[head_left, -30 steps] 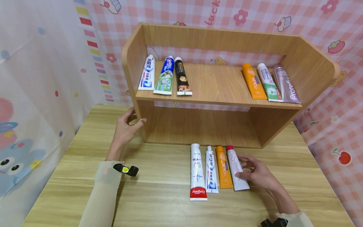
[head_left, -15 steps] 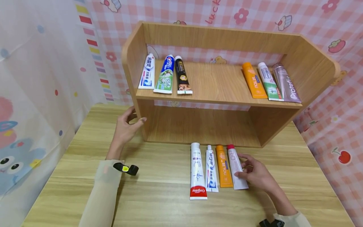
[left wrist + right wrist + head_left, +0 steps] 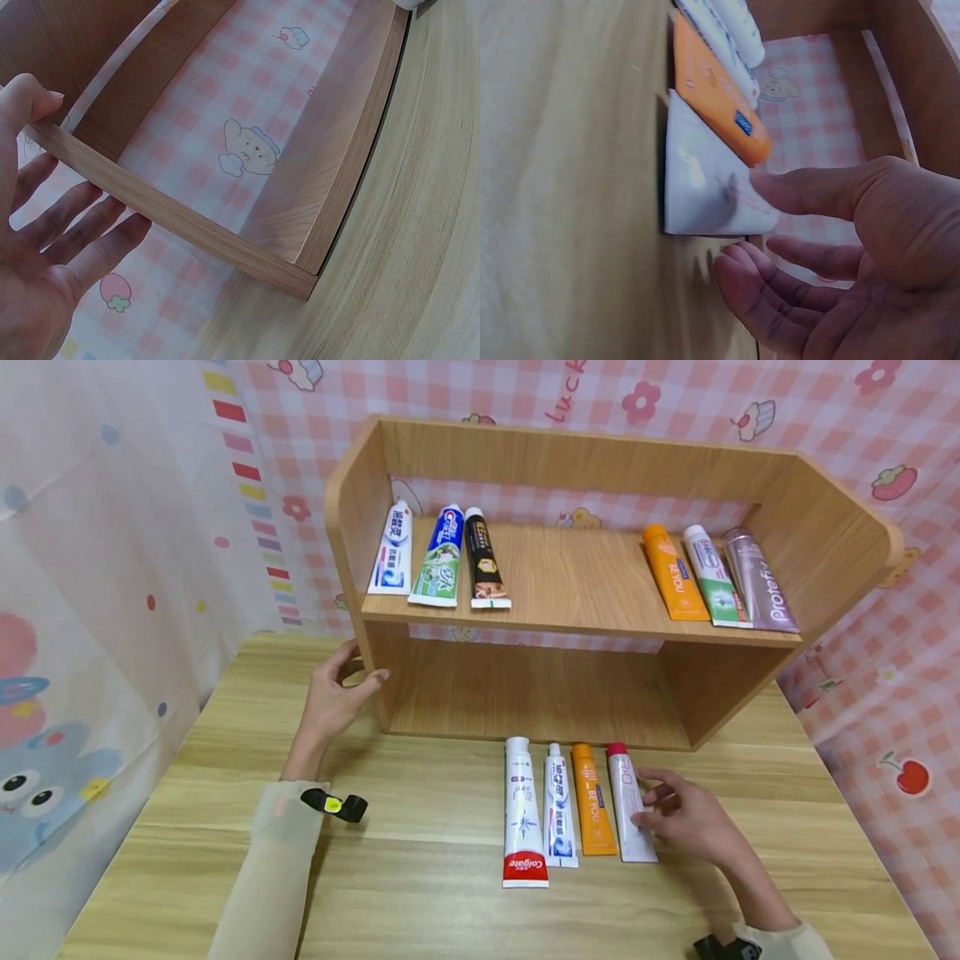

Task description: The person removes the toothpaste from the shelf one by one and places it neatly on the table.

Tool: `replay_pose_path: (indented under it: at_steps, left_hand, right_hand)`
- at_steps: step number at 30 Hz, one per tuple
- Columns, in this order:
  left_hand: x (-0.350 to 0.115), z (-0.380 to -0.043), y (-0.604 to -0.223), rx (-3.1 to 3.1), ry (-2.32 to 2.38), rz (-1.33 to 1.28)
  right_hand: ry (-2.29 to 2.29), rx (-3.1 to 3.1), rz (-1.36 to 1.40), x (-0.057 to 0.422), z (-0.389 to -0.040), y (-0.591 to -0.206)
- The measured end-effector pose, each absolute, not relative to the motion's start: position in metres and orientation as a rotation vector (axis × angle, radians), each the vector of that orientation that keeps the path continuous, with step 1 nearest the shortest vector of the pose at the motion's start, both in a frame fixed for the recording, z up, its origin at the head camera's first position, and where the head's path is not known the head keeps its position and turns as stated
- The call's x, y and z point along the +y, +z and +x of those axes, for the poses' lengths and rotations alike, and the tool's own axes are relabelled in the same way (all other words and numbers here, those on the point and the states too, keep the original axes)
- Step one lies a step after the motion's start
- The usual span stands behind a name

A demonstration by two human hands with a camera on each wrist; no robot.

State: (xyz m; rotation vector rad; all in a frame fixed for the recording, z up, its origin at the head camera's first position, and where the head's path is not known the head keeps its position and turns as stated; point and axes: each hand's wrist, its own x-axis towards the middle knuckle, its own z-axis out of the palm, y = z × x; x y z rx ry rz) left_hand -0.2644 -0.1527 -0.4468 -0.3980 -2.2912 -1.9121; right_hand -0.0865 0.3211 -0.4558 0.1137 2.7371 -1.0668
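Note:
My left hand grips the left side panel of a wooden shelf, thumb on the inner side and fingers outside; the left wrist view shows the panel between them. On the table in front lie a white and red Colgate toothpaste tube, a slim white and blue tube, an orange tube and a pale tube with a red cap. Beside that last tube is my right hand, its thumb at the tube's right edge, fingers loosely bent and holding nothing.
On the upper board lie a white and blue tube, a green and blue tube and a black tube at left. An orange tube, a white and green tube and a mauve tube lie at right.
The red-capped tube has straightened, its cap end shifting right, slightly away from the orange tube. My right hand has moved slightly right. My left hand keeps its place on the panel.

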Motion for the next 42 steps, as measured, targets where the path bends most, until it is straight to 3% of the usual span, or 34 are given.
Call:
replay_pose_path:
  at_steps: [21,42]
  left_hand:
    - [-0.152,-0.264,-0.446,-2.294,-1.915,-0.384]
    - [-0.151,-0.264,-0.446,-2.297,-1.911,-0.391]
  right_hand:
    - [-1.195,2.851,-0.262,0.322,-0.097,-0.401]
    - [-1.761,2.751,-0.711,0.305,-0.109,-0.339]
